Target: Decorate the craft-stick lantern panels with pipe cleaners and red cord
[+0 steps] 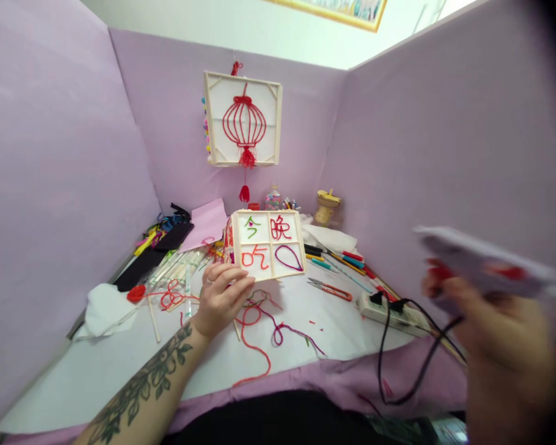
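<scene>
My left hand [222, 296] grips the lower left corner of a small wooden-framed box lantern [272, 246], held up above the table. Its white front is split into several panes with characters shaped in green, red and orange yarn, and a purple yarn loop at lower right. Red decoration shows on its left side. At the far right, my right hand [486, 321] is wrapped round a glue gun [486, 262], blurred by motion, pale with red parts. A black cord [421, 395] runs between it and the power strip. Purple and red yarn [278, 334] lies loose under the lantern.
A larger lantern [245, 123] with a red yarn design hangs at the back. Orange-handled thread snips [330, 289], pens [352, 259] and a power strip [391, 315] lie to the right. White cloth [106, 309] and a red yarn bundle [136, 293] lie left. Purple walls surround the table.
</scene>
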Demonstrator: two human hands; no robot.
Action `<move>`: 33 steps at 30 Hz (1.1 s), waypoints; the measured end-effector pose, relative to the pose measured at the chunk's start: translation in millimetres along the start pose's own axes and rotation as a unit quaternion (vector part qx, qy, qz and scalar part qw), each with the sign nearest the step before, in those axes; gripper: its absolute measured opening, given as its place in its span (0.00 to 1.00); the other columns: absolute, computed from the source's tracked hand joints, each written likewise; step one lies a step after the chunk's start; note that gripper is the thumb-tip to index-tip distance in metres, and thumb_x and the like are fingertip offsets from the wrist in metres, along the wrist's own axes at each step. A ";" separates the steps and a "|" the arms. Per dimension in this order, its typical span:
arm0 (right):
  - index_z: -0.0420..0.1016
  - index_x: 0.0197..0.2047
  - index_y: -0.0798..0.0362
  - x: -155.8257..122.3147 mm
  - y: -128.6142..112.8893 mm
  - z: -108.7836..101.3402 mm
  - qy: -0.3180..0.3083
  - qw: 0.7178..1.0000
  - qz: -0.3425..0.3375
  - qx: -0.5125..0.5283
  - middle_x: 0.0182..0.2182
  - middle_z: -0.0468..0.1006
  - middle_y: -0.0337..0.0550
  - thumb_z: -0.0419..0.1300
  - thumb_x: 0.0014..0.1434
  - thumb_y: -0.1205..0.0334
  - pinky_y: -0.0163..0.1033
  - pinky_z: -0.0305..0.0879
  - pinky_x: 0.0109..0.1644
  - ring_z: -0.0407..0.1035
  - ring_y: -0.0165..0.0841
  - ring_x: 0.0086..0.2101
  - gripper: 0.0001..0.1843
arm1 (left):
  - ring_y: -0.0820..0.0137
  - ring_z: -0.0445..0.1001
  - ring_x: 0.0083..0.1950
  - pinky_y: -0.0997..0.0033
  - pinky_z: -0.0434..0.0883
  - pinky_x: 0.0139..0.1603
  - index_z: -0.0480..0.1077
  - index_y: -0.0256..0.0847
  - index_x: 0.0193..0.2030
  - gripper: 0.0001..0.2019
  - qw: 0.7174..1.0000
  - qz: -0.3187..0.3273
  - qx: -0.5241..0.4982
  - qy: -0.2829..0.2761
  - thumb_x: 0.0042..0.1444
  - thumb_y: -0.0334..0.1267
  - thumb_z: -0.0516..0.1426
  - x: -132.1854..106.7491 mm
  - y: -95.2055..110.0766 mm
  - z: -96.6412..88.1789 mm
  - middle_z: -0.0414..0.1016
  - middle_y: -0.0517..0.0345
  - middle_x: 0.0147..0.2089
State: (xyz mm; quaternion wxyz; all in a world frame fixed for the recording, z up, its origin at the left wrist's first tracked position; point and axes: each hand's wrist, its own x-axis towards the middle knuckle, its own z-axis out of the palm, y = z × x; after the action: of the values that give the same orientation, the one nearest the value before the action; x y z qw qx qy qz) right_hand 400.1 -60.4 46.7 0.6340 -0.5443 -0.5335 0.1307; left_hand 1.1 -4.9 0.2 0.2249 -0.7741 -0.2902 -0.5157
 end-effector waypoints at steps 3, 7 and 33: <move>0.78 0.34 0.48 -10.1 -5.1 38.0 -0.181 0.982 0.026 -0.054 0.28 0.78 0.46 0.67 0.45 0.41 0.45 0.68 0.30 0.71 0.41 0.28 0.20 | 0.66 0.72 0.48 0.57 0.67 0.53 0.72 0.47 0.46 0.13 1.000 -0.001 -0.002 0.000 0.54 0.29 0.63 -0.2 0.6 -0.2 0.76 0.57 0.42; 0.78 0.35 0.52 -14.8 -1.5 78.7 -0.292 0.948 -0.004 -0.122 0.28 0.78 0.45 0.61 0.52 0.43 0.43 0.68 0.31 0.71 0.40 0.29 0.19 | 0.65 0.72 0.48 0.57 0.67 0.53 0.72 0.46 0.45 0.12 1.000 0.003 0.001 0.003 0.54 0.29 0.63 0.1 0.9 -0.2 0.76 0.57 0.41; 0.75 0.35 0.54 -2.2 -29.6 94.3 -0.396 0.854 -0.043 -0.334 0.32 0.79 0.48 0.50 0.61 0.46 0.41 0.65 0.34 0.72 0.40 0.32 0.21 | 0.67 0.72 0.47 0.59 0.67 0.53 0.72 0.47 0.45 0.12 1.000 0.003 0.000 0.007 0.55 0.31 0.63 1.6 3.3 -0.5 0.77 0.59 0.41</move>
State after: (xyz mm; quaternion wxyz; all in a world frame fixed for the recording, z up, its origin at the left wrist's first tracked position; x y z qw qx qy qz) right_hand 309.7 -21.2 54.8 0.1547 -0.6018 -0.7740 0.1217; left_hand 3.4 -7.3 1.7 0.2289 -0.7714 -0.2864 -0.5201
